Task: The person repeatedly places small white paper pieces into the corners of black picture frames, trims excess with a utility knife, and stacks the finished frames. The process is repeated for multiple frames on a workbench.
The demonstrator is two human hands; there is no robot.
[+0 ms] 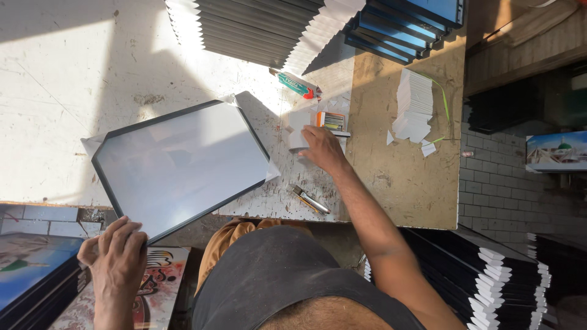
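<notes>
Desk: white, scuffed top in hard sunlight, brown board section at right; tiled wall beyond. The black picture frame lies tilted, overhanging the near edge. Left hand: fingers clamped on its lower corner. Right hand: fingers together, pressed on small white cardboard corners. Stacked frames are cut off at top.

- Upper left of the frame: the white table top lies bare, with open room to pass.
- Centre: the black picture frame fills the near edge.
- Top: the stacked frames wall off the far side.
- Right of centre: a small box, a paper stack and what may be a cutter crowd the surface.
</notes>
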